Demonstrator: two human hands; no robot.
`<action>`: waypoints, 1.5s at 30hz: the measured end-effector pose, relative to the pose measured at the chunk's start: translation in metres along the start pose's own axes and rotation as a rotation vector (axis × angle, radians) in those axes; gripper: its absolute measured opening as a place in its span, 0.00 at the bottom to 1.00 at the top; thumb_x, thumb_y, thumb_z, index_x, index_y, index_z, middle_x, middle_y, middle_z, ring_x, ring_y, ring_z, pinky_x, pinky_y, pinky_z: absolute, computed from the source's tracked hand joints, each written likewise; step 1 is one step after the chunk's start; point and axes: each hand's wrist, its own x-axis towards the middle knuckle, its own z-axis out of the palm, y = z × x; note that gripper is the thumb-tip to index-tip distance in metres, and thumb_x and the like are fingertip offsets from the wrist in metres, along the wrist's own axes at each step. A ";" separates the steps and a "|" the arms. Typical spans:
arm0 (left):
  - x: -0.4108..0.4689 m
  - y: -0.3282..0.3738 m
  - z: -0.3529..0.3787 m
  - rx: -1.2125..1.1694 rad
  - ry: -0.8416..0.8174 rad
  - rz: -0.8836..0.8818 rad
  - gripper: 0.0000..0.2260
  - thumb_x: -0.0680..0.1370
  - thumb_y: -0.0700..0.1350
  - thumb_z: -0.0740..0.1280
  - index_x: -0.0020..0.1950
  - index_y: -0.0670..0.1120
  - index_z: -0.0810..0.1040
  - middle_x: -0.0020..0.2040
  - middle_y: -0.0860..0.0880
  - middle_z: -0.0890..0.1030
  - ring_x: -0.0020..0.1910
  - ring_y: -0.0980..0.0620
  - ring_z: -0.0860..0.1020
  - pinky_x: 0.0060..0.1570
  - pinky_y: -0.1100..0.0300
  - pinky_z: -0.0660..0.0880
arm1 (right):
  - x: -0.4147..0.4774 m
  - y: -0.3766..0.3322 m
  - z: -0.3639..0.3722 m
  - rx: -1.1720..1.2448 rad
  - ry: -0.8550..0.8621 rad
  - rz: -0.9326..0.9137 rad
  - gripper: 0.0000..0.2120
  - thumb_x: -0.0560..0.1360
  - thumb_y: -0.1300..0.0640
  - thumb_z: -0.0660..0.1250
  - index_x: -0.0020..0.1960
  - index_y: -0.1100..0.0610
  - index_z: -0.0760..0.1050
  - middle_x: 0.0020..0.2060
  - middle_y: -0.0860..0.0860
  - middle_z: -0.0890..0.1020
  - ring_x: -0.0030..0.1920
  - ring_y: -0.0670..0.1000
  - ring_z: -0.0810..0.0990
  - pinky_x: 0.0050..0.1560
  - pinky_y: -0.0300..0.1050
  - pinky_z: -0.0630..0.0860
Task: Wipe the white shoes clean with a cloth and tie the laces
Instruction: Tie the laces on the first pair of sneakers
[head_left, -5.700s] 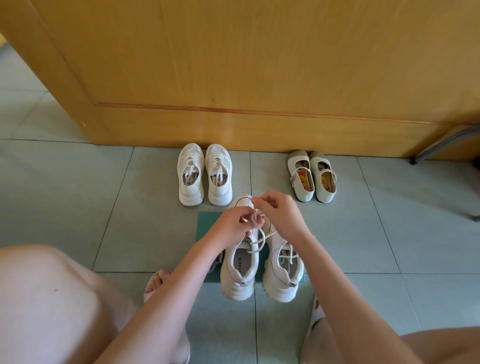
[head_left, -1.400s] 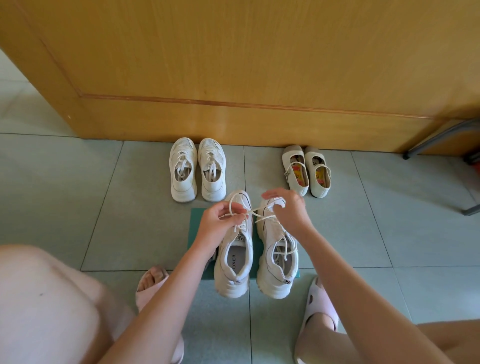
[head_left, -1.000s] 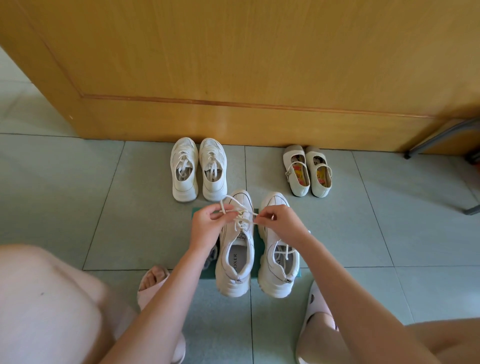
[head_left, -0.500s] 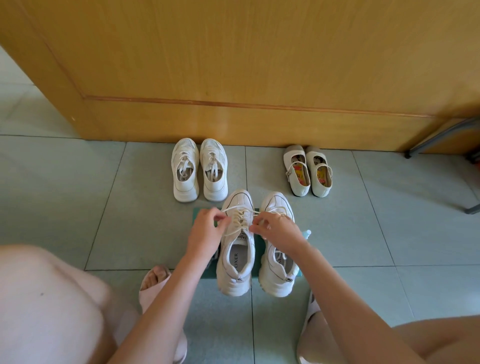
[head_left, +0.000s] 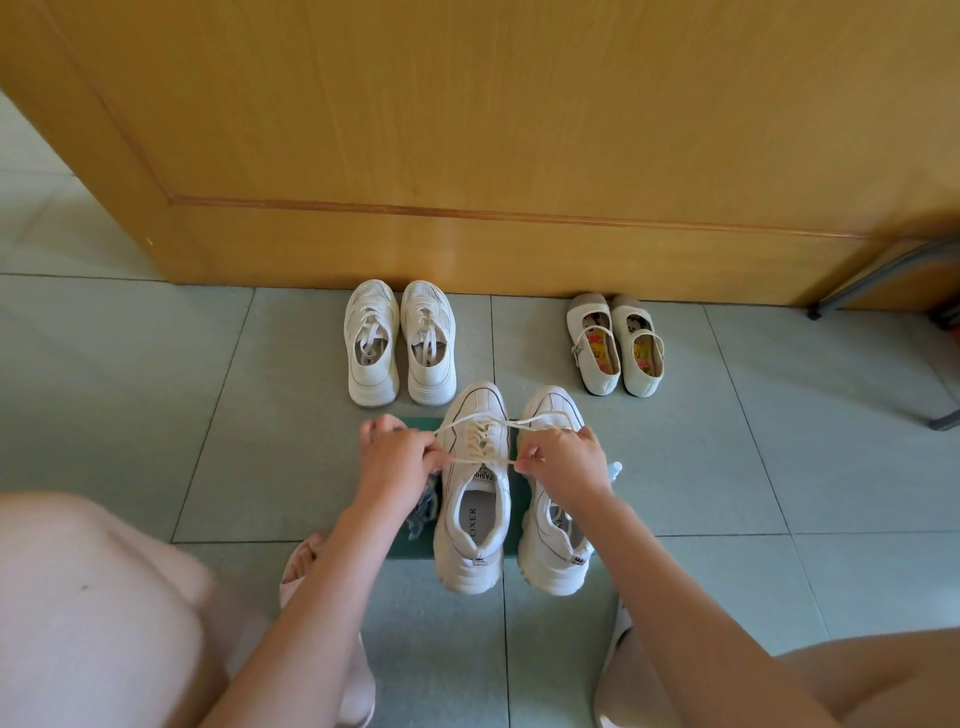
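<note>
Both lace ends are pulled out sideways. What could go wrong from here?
The lace is taut between the left hand and right hand; if either grip slips, the tie may slacken.
Nothing pins the shoe; an uneven pull could slide it into the neighbouring shoe.

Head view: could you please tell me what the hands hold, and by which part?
Left hand and right hand each pinch the white lace of the chunky cream sneaker, either side.

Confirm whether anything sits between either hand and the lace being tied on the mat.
Nothing visible: the left hand and right hand each pinch the lace, pulled taut across its sneaker between them.
</note>
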 end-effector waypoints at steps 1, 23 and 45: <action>0.002 -0.001 -0.001 0.001 0.005 0.027 0.12 0.77 0.53 0.64 0.44 0.47 0.81 0.44 0.52 0.69 0.52 0.52 0.62 0.63 0.55 0.54 | 0.001 0.000 -0.001 -0.007 0.002 -0.003 0.05 0.75 0.51 0.66 0.47 0.50 0.80 0.43 0.47 0.82 0.43 0.47 0.76 0.62 0.42 0.60; 0.014 0.020 0.012 -0.843 -0.217 0.116 0.10 0.81 0.46 0.59 0.52 0.47 0.80 0.39 0.48 0.80 0.41 0.56 0.78 0.49 0.68 0.71 | -0.001 -0.028 -0.034 0.384 -0.111 -0.113 0.04 0.74 0.55 0.66 0.45 0.56 0.75 0.36 0.53 0.79 0.34 0.49 0.73 0.38 0.44 0.73; 0.017 0.032 0.015 -0.782 -0.230 0.053 0.12 0.82 0.47 0.57 0.44 0.45 0.76 0.35 0.53 0.77 0.35 0.58 0.75 0.38 0.72 0.71 | 0.017 -0.022 -0.023 0.608 -0.046 -0.094 0.05 0.72 0.60 0.71 0.48 0.57 0.82 0.39 0.47 0.80 0.38 0.46 0.76 0.40 0.40 0.74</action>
